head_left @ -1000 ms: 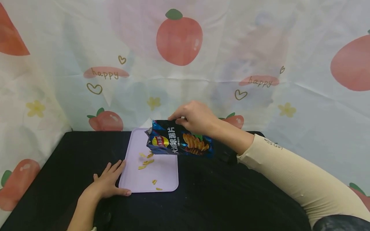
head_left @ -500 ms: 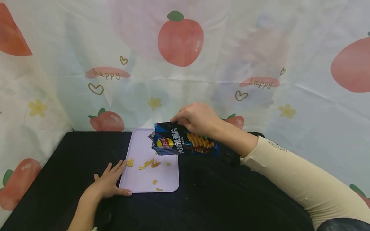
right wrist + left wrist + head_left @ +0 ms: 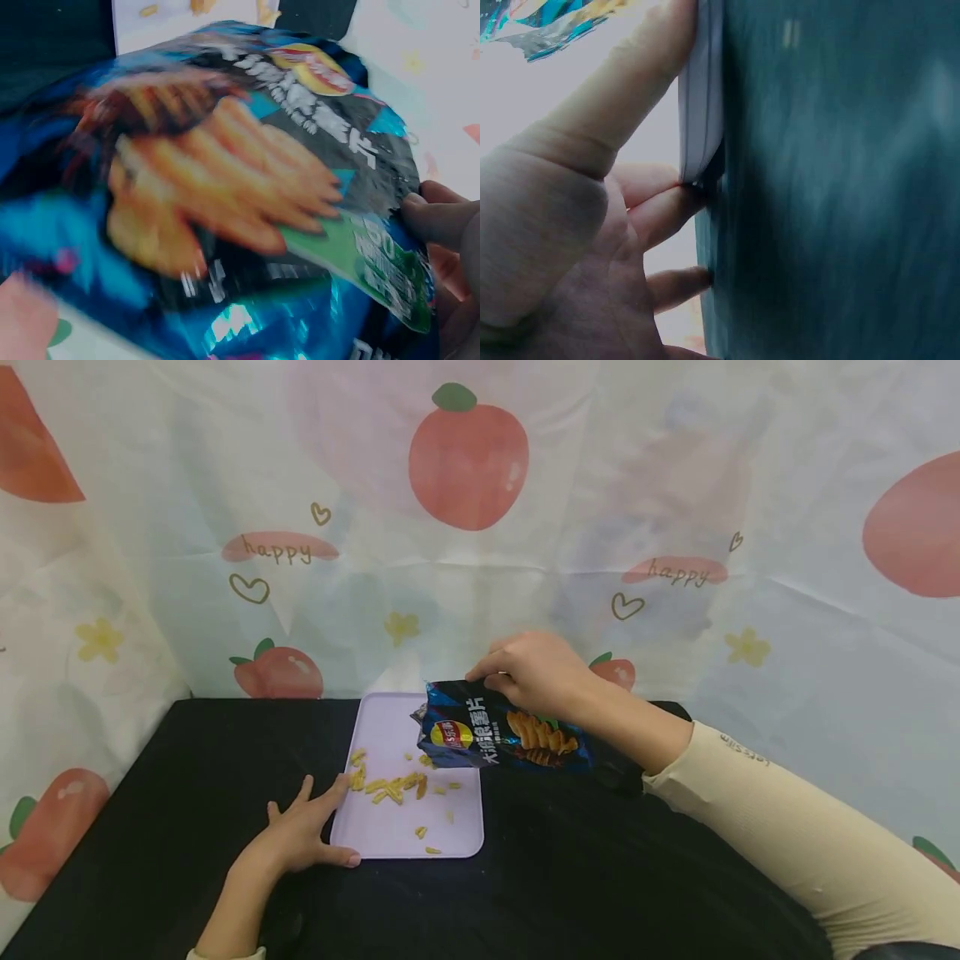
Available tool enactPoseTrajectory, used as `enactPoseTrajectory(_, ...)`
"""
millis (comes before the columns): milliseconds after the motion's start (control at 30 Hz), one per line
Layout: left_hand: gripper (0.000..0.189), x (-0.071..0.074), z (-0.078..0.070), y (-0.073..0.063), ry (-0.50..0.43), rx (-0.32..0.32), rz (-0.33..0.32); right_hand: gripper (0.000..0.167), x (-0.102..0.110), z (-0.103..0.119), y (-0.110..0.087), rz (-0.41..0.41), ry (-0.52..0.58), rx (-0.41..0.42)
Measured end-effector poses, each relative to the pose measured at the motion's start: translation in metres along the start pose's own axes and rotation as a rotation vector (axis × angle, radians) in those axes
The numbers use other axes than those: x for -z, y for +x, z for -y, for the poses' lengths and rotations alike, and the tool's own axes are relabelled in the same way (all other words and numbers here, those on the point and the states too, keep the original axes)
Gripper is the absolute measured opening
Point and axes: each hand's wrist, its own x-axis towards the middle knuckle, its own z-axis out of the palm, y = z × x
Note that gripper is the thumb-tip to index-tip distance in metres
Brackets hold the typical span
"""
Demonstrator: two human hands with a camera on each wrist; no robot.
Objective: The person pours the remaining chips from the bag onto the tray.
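Note:
A dark blue potato chip bag [image 3: 491, 735] lies on its side in the air, its torn end facing left over a pale lilac tray [image 3: 390, 837]. Along the bag's upper edge, my right hand [image 3: 536, 672] pinches it between thumb and fingers. The printed front of the bag [image 3: 217, 180] fills most of the right wrist view. Several yellow chips [image 3: 393, 788] lie scattered on the tray, mostly across its middle. My left hand [image 3: 300, 833] spreads its fingers at the tray's near left corner. In the left wrist view, its thumb [image 3: 622, 90] and fingertips meet the tray's edge [image 3: 700, 127].
A black cloth [image 3: 600, 860] covers the table. Behind it hangs a pale curtain [image 3: 480, 593] printed with fruit, hearts and flowers. A dark object [image 3: 618, 768] sits partly hidden beyond the right forearm.
More chips have dropped from the bag onto the tray. The tray and my left hand have shifted right. My right hand and the bag have also moved right.

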Motion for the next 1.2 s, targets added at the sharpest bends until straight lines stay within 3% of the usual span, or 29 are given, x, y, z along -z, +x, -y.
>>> enactPoseTrajectory(367, 0.124, -0.016, -0.026, 0.010, 0.053, -0.013, 0.003, 0.022, 0.006, -0.007, -0.021, -0.013, -0.048, 0.033)
enactPoseTrajectory(533, 0.120, -0.014, -0.027, 0.007, 0.108, -0.030, 0.002, 0.022, 0.008, -0.008, -0.023, -0.008, -0.046, 0.018)
enactPoseTrajectory(1200, 0.122, -0.014, -0.030, 0.003, 0.095, -0.020, 0.012, 0.023, 0.023, -0.003, -0.026, -0.003, -0.114, 0.060)
